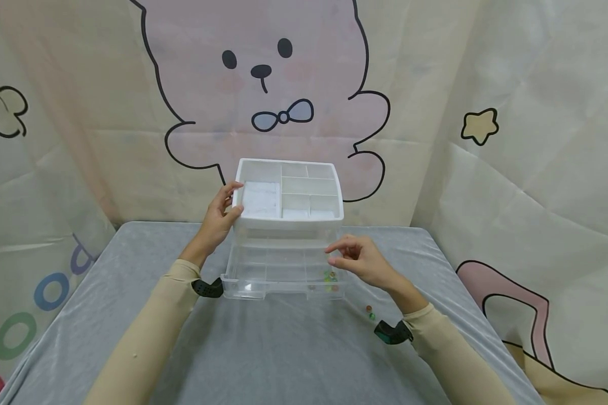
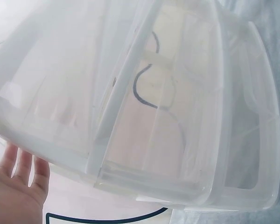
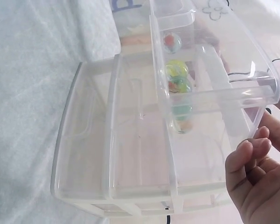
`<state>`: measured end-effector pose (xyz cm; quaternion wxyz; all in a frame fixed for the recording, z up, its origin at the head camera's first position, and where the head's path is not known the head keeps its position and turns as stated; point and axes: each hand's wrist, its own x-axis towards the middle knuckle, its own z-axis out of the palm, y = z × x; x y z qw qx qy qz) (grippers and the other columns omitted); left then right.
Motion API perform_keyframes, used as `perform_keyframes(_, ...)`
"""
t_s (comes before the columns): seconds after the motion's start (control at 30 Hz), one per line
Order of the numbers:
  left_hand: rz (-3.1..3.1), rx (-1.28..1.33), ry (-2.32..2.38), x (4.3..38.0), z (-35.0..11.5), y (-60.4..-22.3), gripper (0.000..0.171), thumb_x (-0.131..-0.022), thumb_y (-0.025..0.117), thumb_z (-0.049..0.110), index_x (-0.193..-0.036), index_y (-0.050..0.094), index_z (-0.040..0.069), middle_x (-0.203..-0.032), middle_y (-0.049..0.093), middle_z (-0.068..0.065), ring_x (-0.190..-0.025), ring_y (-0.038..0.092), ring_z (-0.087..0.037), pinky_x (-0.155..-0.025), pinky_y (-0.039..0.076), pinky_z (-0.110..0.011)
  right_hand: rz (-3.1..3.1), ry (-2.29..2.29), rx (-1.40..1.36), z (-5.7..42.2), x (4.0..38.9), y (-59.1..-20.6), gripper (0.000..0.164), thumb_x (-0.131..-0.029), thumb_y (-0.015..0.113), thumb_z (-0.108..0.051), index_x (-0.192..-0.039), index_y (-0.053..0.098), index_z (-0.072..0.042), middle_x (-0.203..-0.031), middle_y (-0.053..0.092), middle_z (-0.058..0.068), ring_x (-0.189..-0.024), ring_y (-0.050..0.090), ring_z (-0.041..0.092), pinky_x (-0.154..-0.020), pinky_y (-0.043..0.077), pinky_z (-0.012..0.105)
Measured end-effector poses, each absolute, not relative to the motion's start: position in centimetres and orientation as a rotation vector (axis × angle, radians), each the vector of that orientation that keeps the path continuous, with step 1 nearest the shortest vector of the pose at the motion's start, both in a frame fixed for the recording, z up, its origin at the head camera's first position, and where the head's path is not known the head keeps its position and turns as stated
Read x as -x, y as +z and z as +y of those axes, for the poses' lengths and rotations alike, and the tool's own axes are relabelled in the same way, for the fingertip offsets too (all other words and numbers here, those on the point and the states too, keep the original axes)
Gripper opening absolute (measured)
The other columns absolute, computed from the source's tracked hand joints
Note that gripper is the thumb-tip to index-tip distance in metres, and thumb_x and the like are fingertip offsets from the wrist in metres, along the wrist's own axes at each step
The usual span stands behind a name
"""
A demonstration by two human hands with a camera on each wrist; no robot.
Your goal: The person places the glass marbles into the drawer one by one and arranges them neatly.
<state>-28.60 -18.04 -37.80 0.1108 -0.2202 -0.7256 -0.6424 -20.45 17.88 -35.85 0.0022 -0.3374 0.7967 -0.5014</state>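
My left forearm (image 1: pixel 149 332) slants forward and inward in a long sleeve, the left wrist (image 1: pixel 195 254) bare past the cuff; my left hand (image 1: pixel 215 222) sits higher in the head view than the right, its thumb (image 1: pixel 234 214) spread from the fingers (image 2: pixel 23 165), which lie nearly straight with small gaps between; my right forearm (image 1: pixel 453 351) angles inward too; on my right hand (image 1: pixel 367 263) the index finger (image 1: pixel 342 243) stretches above the thumb (image 1: pixel 342 262), their tips apart, other fingers bent.
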Motion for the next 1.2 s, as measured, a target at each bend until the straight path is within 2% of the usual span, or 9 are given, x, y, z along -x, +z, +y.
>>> perform_keyframes(0.3, -2.14, 0.641, -1.882, 28.7, -18.1, -37.8, 0.051, -0.102, 0.05, 0.009, -0.151, 0.036, 0.011, -0.154, 0.035, -0.019, -0.122, 0.047, -0.026, -0.083, 0.047, -0.02, 2.424, -1.649, 1.026, 18.4, 20.4, -35.8, 0.018, -0.097, 0.062, -0.003, -0.111, 0.071, 0.006, -0.087, 0.058, -0.001, -0.056, 0.034, 0.008, -0.054, 0.036, 0.024)
perform_keyframes(0.57, -2.153, 0.63, -1.882, 28.7, -18.2, -37.7, 0.052, -0.102, 0.05, 0.011, -0.151, 0.036, 0.013, -0.154, 0.034, -0.018, -0.122, 0.046, -0.023, -0.084, 0.047, -0.02, 2.431, -1.674, 1.036, 19.1, 20.3, -35.5, 0.019, -0.098, 0.061, -0.003, -0.112, 0.069, 0.008, -0.089, 0.06, -0.006, -0.057, 0.036, 0.008, -0.053, 0.036, 0.025)
perform_keyframes(0.93, -2.115, 0.639, -1.904, 28.8, -18.1, -37.7, 0.052, -0.101, 0.051, 0.006, -0.151, 0.037, 0.01, -0.15, 0.037, -0.019, -0.119, 0.049, -0.016, -0.082, 0.047, -0.019, 2.459, -1.702, 1.06, 20.6, 20.5, -35.9, 0.017, -0.098, 0.06, 0.0, -0.11, 0.07, 0.008, -0.088, 0.063, 0.003, -0.055, 0.04, 0.014, -0.051, 0.039, 0.029)
perform_keyframes(1.07, -2.121, 0.631, -1.907, 28.7, -18.0, -37.7, 0.052, -0.101, 0.051, 0.007, -0.151, 0.037, 0.011, -0.15, 0.037, -0.019, -0.119, 0.048, -0.017, -0.082, 0.047, -0.019, 2.465, -1.713, 1.061, 21.3, 20.4, -36.1, 0.017, -0.098, 0.059, 0.001, -0.11, 0.07, 0.006, -0.089, 0.065, -0.006, -0.056, 0.043, 0.01, -0.052, 0.041, 0.028)
perform_keyframes(1.2, -2.129, 0.628, -1.906, 28.6, -17.9, -37.7, 0.052, -0.101, 0.051, 0.007, -0.151, 0.037, 0.012, -0.151, 0.036, -0.019, -0.121, 0.047, -0.023, -0.082, 0.047, -0.019, 2.461, -1.73, 1.058, 21.9, 20.3, -36.6, 0.017, -0.098, 0.059, 0.002, -0.109, 0.072, 0.002, -0.081, 0.06, -0.011, -0.057, 0.045, 0.008, -0.052, 0.041, 0.028)
